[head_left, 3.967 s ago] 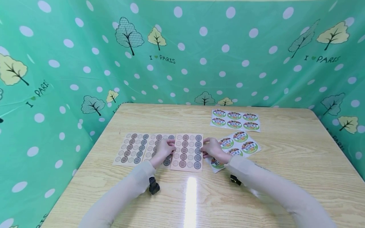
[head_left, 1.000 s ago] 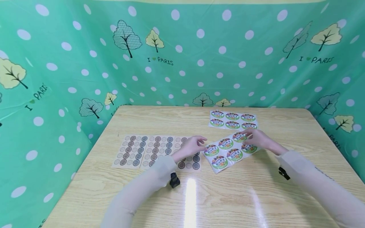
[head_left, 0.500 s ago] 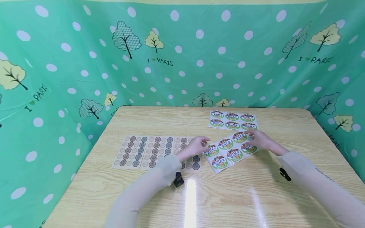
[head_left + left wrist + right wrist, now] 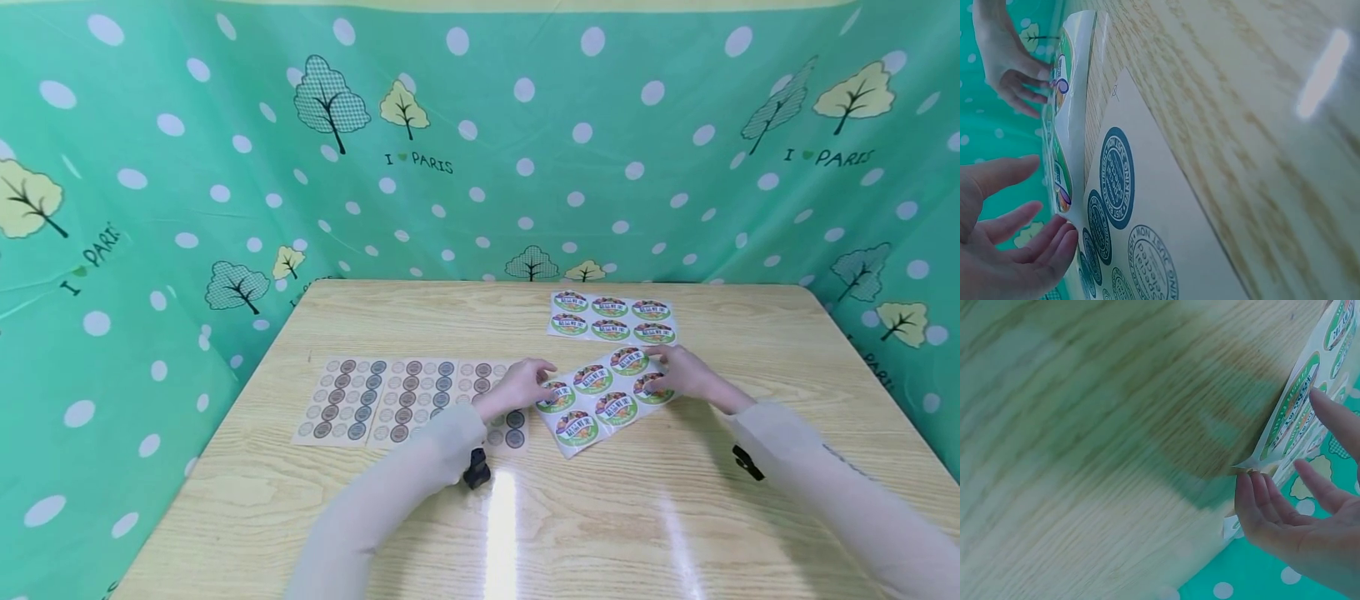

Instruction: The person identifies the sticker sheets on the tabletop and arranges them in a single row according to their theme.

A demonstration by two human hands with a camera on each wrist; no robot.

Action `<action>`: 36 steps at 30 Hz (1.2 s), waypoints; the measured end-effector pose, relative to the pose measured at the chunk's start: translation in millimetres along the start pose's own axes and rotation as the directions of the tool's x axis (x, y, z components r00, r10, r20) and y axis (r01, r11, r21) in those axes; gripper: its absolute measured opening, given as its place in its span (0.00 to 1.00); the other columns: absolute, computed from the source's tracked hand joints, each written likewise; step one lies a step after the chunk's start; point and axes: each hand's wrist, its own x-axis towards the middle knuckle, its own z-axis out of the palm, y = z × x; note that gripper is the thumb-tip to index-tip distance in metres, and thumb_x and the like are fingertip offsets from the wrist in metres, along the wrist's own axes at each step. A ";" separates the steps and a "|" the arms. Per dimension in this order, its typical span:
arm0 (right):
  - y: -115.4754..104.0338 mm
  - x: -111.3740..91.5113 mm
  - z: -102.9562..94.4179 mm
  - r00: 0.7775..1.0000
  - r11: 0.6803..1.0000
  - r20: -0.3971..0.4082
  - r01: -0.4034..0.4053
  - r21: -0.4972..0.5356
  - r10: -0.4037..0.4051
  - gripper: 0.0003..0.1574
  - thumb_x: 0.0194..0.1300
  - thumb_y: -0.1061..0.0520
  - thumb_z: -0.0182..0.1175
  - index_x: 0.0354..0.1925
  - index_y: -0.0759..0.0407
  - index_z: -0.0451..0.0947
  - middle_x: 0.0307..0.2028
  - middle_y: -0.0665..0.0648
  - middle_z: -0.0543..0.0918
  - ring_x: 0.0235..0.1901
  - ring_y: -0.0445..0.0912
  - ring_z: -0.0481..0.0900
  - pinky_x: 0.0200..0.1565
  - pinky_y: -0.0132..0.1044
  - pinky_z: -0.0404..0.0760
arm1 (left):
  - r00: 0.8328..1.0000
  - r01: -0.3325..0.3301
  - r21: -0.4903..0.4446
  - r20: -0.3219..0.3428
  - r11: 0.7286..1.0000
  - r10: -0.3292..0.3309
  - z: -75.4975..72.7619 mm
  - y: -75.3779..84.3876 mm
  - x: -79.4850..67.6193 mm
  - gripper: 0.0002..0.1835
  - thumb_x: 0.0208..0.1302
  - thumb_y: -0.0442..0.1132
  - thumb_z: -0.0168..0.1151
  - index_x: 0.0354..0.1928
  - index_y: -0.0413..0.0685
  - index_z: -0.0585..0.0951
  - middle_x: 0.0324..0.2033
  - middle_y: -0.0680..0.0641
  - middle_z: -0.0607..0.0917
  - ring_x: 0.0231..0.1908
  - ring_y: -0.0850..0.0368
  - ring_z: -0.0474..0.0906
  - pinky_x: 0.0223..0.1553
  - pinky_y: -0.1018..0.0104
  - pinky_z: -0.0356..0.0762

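A white sticker sheet (image 4: 617, 408) with several colourful oval labels lies at a slant on the table, between my two hands. At its left end is my left hand (image 4: 519, 383); in the left wrist view this hand (image 4: 1016, 250) has its fingers loosely bent and its thumb apart, the fingertips by the sheet's edge (image 4: 1077, 125). My right hand (image 4: 686, 372) is at the opposite end. In the right wrist view its fingertips (image 4: 1254, 481) touch the sheet's corner, while the thumb stays spread over the labels. Beneath my left forearm lies a tan sheet of round stickers (image 4: 515, 437), partly hidden.
Two more tan round-sticker sheets, the left one (image 4: 342, 400) and the middle one (image 4: 408, 396), lie side by side in the same row. Another oval-label sheet (image 4: 611, 318) lies behind the slanted one. A green dotted curtain (image 4: 480, 167) hangs around the wooden table (image 4: 600, 517).
Four seconds ago both hands held the rightmost tan sheet's sides. They have let it go and moved right to the oval-label sheet. Lately my left hand has shifted slightly right.
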 end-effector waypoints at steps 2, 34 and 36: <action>-0.6 0.0 1.1 1.000 1.000 -0.003 -0.006 -0.011 0.006 0.42 0.48 0.61 0.64 0.56 0.79 0.57 0.46 0.81 0.66 0.43 0.65 0.69 0.43 0.52 0.72 | 1.000 0.008 0.010 0.002 1.000 -0.008 0.2 0.3 0.9 0.25 0.51 0.38 0.64 0.53 0.42 0.73 0.44 0.43 0.77 0.44 0.53 0.73 0.42 0.70 0.73; -6.4 -5.1 8.8 0.993 0.989 -0.036 -0.109 0.102 0.114 0.43 0.46 0.67 0.62 0.56 0.84 0.54 0.46 0.79 0.68 0.38 0.59 0.73 0.44 0.51 0.72 | 1.000 0.001 -0.014 -0.023 1.000 -0.002 5.8 2.3 10.0 0.20 0.50 0.29 0.60 0.49 0.39 0.77 0.36 0.44 0.79 0.36 0.56 0.74 0.35 0.73 0.73; -5.2 -5.7 8.8 0.992 0.988 -0.042 -0.118 0.096 0.122 0.43 0.46 0.66 0.62 0.56 0.83 0.54 0.47 0.80 0.67 0.40 0.61 0.72 0.46 0.52 0.71 | 1.000 0.000 -0.021 -0.027 1.000 -0.001 6.2 2.0 10.3 0.19 0.51 0.29 0.59 0.49 0.40 0.77 0.35 0.45 0.79 0.36 0.56 0.74 0.34 0.73 0.73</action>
